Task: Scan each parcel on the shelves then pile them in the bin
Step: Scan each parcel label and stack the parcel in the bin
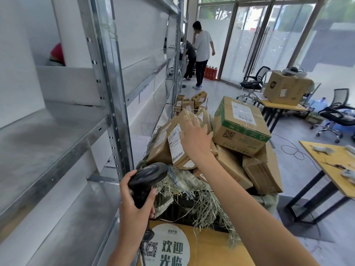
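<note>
Parcel [177,144], a labelled cardboard box, sits atop the heap in the sack-lined bin [184,191], directly under the right hand [196,137], whose spread fingers rest on its top. Left hand [134,200] grips a black barcode scanner [147,179] beside the empty metal shelves [57,131].

One black scanner [147,176] sits in a hand. Five or so cardboard parcels [241,125] heap in the frayed sack bin [192,191]; four more fill a wire basket [192,104] behind. Two people [201,54] stand at the back, by three office chairs [253,83] and two wooden tables [334,166].
</note>
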Demonstrator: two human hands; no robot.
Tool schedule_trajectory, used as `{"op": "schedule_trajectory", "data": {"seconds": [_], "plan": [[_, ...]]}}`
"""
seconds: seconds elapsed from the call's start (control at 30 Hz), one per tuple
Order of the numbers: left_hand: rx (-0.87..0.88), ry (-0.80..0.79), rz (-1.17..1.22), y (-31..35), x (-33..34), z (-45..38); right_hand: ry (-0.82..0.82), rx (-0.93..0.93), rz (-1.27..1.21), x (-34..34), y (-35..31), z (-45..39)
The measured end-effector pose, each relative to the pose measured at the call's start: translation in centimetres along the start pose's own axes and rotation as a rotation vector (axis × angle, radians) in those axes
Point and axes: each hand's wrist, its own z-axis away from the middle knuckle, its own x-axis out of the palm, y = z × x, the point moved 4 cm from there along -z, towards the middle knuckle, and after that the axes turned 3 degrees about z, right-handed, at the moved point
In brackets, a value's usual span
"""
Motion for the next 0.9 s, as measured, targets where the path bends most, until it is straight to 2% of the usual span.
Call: {"op": "schedule_trajectory", "data": {"seconds": [0.37,0.6,0.73,0.9], "plan": [[0.024,-0.007,-0.035,0.4,-0.2,-0.1,0.057,-0.053,-0.008,-0.7,-0.5,0.5],[0.084,0.022,-0.085,2.4,-0.7,-1.1,0.186,-0.220,-0.052,-1.8,-1.7,1.5],[0.132,0.099,-0.120,4.2,-1.3,-0.7,0.184,-0.341,-0.088,-1.4,-3.2,2.5],[0.158,0.279,-0.211,6.2,-2.1,2.7,0.085,-0.571,-0.180,-0.2,-5.7,4.5]]}}
